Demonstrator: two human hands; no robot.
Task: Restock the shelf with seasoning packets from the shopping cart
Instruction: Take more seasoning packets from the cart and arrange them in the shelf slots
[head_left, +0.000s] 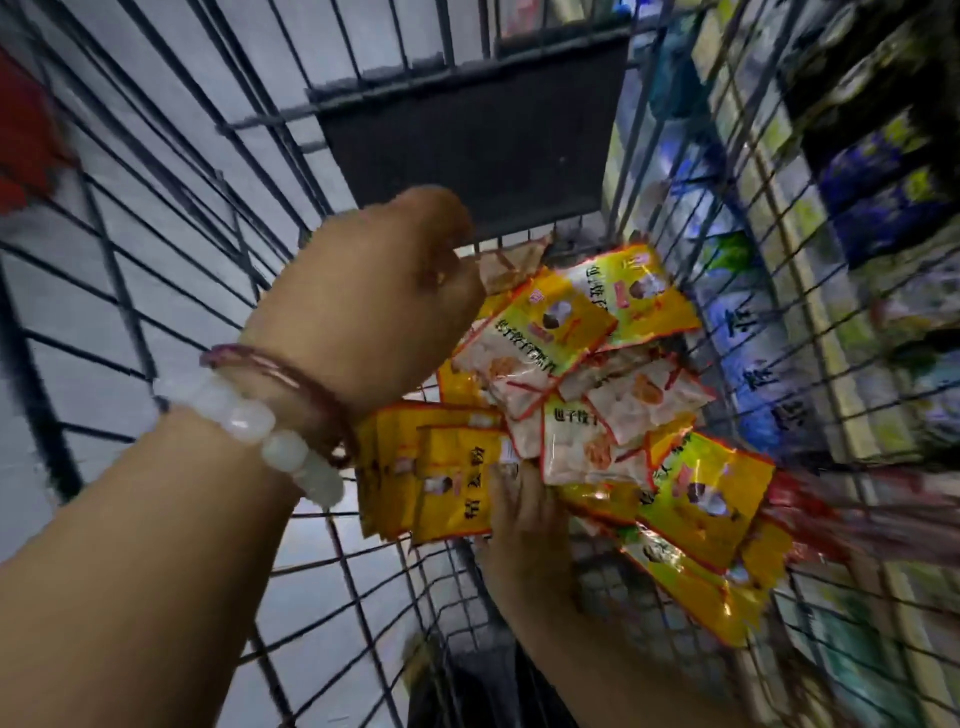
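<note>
Low in the frame, inside the shopping cart (171, 270), a stack of yellow seasoning packets (561, 384) is supported from beneath by the right hand (524, 514), fingers curled against its lower edge. Higher up, a packet's top edge is pinched by the left hand (384, 291). Before lifting, the fanned stack should be squared. Blurred shelf (831, 260) stock is seen at right.

left hand (384, 291) raised, fingers curled, right hand (524, 525) lower, fingers extended

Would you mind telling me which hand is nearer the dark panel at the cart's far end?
Left. The left hand reaches just below the dark panel; the right hand is lower, under the packets.
</note>
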